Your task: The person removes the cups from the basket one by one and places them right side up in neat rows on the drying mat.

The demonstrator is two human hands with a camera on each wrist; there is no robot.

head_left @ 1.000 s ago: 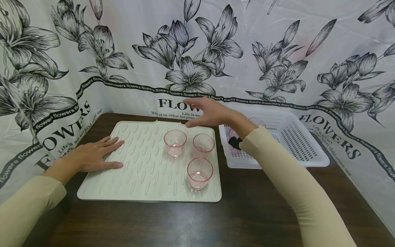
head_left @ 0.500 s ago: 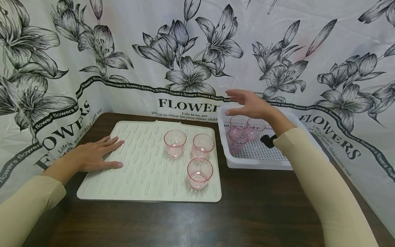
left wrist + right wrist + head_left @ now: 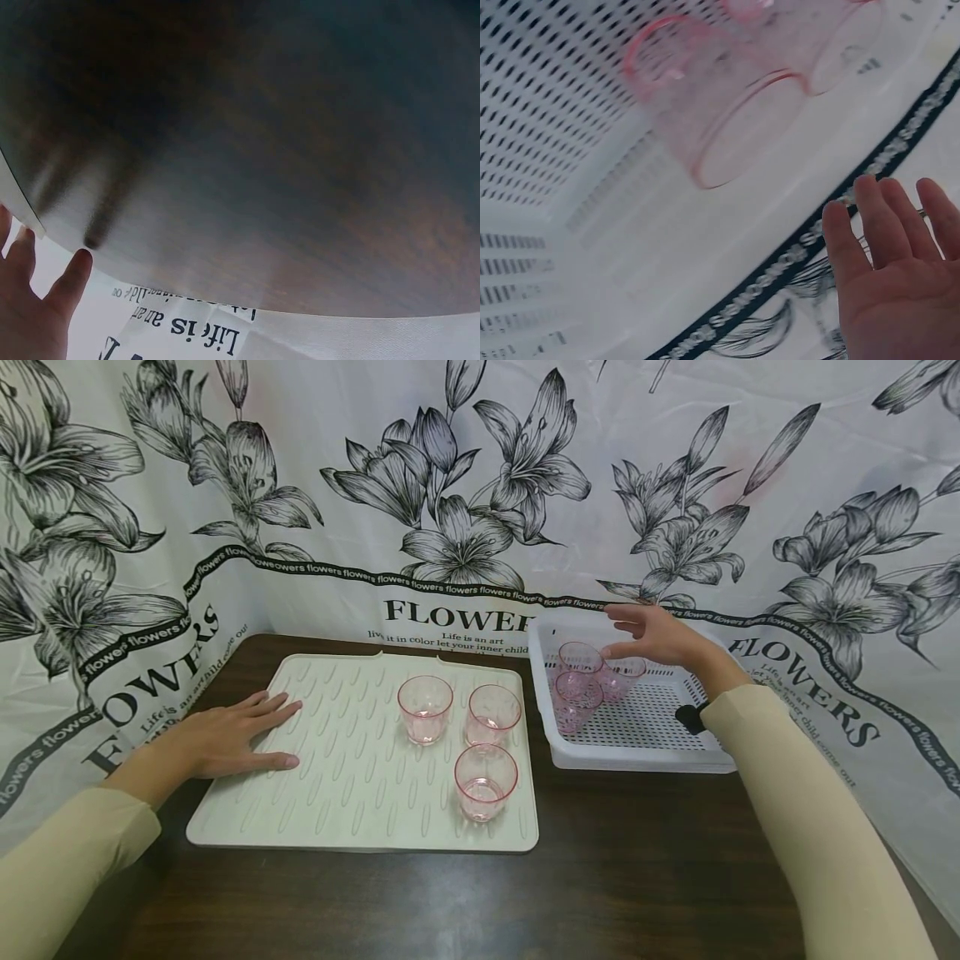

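My right hand (image 3: 656, 639) hovers over the white basket (image 3: 637, 759), its fingers extended and holding nothing. Under its fingertips stands a clear glass with a pink rim (image 3: 622, 681), partly covered by the hand. Two similar glasses, a front one (image 3: 577, 703) and a back one (image 3: 579, 653), are beside it at the basket's left end. In the right wrist view, the fingers (image 3: 885, 229) are apart from the nearest glass (image 3: 720, 120). My left hand (image 3: 221, 745) lies spread on the left edge of the cream ridged mat (image 3: 322, 777).
On the mat's right half stand three more pink-rimmed glasses: a left one (image 3: 425, 712), a back right one (image 3: 493, 717) and a front one (image 3: 484, 785). Dark wooden table (image 3: 480, 902) shows in front. A flower-printed cloth (image 3: 300, 602) rises behind and at both sides.
My right hand has moved rightward from above the mat to over the basket, then lowered toward the glasses there. The left hand and the glasses on the mat have stayed put.
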